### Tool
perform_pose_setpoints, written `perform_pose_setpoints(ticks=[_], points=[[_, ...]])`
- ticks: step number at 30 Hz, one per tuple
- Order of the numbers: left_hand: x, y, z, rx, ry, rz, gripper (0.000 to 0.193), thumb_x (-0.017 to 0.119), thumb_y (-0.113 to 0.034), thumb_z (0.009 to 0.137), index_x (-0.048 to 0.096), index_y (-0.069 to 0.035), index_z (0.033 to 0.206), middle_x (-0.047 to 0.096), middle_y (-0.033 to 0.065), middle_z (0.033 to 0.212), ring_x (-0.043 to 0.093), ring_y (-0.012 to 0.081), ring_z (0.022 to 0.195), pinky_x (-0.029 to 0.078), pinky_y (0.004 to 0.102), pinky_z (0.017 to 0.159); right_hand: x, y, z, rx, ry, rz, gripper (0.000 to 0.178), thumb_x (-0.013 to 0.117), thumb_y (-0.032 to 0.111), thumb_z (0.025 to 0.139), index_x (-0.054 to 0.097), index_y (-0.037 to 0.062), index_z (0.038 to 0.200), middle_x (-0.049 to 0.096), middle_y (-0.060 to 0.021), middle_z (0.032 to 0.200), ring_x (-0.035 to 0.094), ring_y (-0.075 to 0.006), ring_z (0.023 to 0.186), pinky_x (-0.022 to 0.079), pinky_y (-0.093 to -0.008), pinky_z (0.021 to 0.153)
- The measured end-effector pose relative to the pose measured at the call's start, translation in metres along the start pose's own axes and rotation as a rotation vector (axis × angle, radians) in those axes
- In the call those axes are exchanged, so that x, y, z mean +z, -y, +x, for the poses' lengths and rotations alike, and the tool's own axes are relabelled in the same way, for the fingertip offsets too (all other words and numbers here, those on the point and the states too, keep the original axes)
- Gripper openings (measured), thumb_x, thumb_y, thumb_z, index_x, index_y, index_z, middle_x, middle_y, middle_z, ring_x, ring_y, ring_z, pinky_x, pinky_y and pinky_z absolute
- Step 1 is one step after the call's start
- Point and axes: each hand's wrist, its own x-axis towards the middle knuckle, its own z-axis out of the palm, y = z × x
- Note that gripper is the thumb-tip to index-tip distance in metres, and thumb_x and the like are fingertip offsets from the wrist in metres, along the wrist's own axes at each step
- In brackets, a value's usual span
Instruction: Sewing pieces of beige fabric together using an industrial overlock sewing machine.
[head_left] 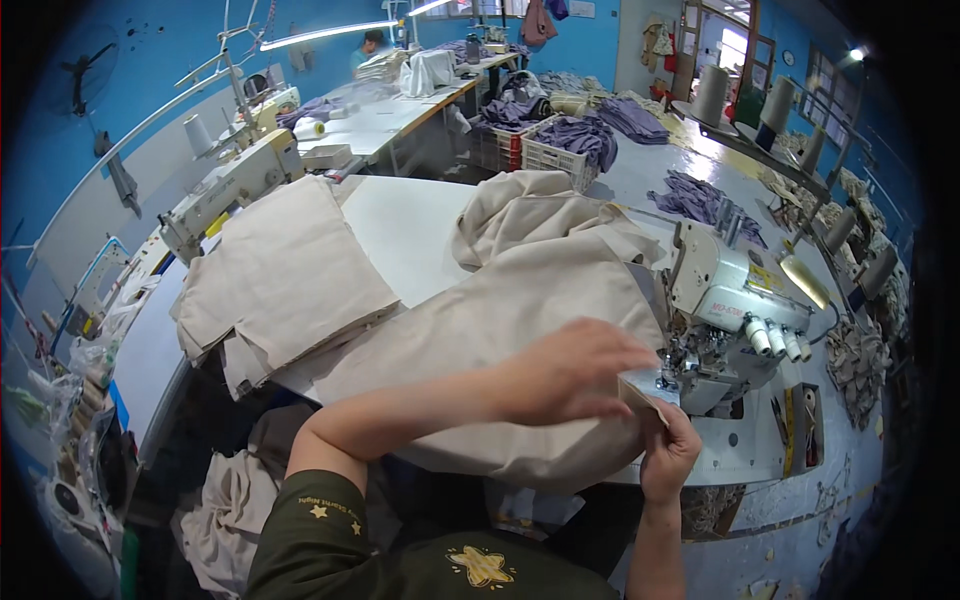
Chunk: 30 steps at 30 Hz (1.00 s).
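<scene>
A large piece of beige fabric (520,310) spreads over the sewing table and droops over its front edge. My left hand (575,372) reaches across it, slightly blurred, with fingers stretched out and apart and nothing held in them. Just to the right, my right hand (670,452) pinches the fabric's folded edge between thumb and fingers. Both hands are close in front of the overlock sewing machine (725,300). The fabric's edge lies near the machine's presser foot (668,378); I cannot tell whether it is under it.
A stack of cut beige fabric pieces (290,270) lies to the left, near another sewing machine (235,185). Scissors (779,420) rest right of the overlock. Purple garments fill a white crate (560,160) behind. Thread cones (710,95) stand at upper right. More beige cloth (235,510) hangs low at left.
</scene>
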Motion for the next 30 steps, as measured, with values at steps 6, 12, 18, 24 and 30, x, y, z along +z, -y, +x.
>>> perform_pose_setpoints(ticks=[6, 12, 18, 24, 30], points=[[0.02, -0.007, 0.029, -0.158, 0.226, -0.127, 0.036, 0.074, -0.031, 0.086, 0.068, -0.008, 0.113, 0.07, 0.0112, 0.095, 0.067, 0.03, 0.092, 0.051, 0.0392, 0.088, -0.007, 0.011, -0.001, -0.109, 0.074, -0.1, 0.019, 0.066, 0.006, 0.094, 0.069, -0.0048, 0.109, 0.07, -0.0094, 0.102, 0.064, -0.016, 0.095, 0.049, -0.0275, 0.086], [0.025, -0.004, 0.033, -0.31, 0.173, -0.332, 0.021, 0.072, -0.02, 0.089, 0.071, -0.005, 0.102, 0.07, 0.012, 0.092, 0.068, 0.0268, 0.085, 0.053, 0.0334, 0.076, -0.001, 0.02, 0.0, 0.017, -0.026, 0.047, 0.016, 0.062, 0.008, 0.099, 0.069, -0.0026, 0.108, 0.069, -0.0053, 0.098, 0.061, -0.0094, 0.088, 0.048, -0.0236, 0.079], [0.032, -0.002, 0.038, -0.452, 0.073, -0.338, 0.011, 0.07, -0.008, 0.091, 0.071, -0.001, 0.1, 0.066, 0.0048, 0.086, 0.06, 0.0095, 0.079, 0.048, 0.0249, 0.071, -0.009, 0.005, -0.019, 0.28, -0.015, 0.243, 0.033, 0.066, 0.01, 0.097, 0.055, -0.0021, 0.125, 0.068, -0.0041, 0.097, 0.064, -0.0079, 0.085, 0.05, -0.024, 0.075], [0.043, 0.008, 0.043, -0.515, 0.043, -0.39, 0.016, 0.071, -0.014, 0.09, 0.072, -0.001, 0.099, 0.068, 0.0082, 0.084, 0.06, 0.0125, 0.072, 0.048, 0.0271, 0.068, -0.024, -0.005, -0.085, 0.487, 0.124, 0.003, 0.031, 0.072, 0.021, 0.092, 0.067, -0.0014, 0.113, 0.072, -0.0116, 0.087, 0.067, -0.0143, 0.076, 0.053, -0.0273, 0.069], [0.047, 0.004, 0.047, -0.508, 0.105, -0.295, 0.011, 0.07, -0.007, 0.093, 0.07, 0.003, 0.097, 0.067, 0.0035, 0.087, 0.06, 0.0057, 0.081, 0.049, 0.0214, 0.074, -0.023, -0.036, -0.124, 0.404, 0.211, -0.159, 0.023, 0.074, 0.019, 0.09, 0.071, -0.0009, 0.102, 0.071, -0.0101, 0.089, 0.065, -0.0153, 0.073, 0.051, -0.0269, 0.071]])
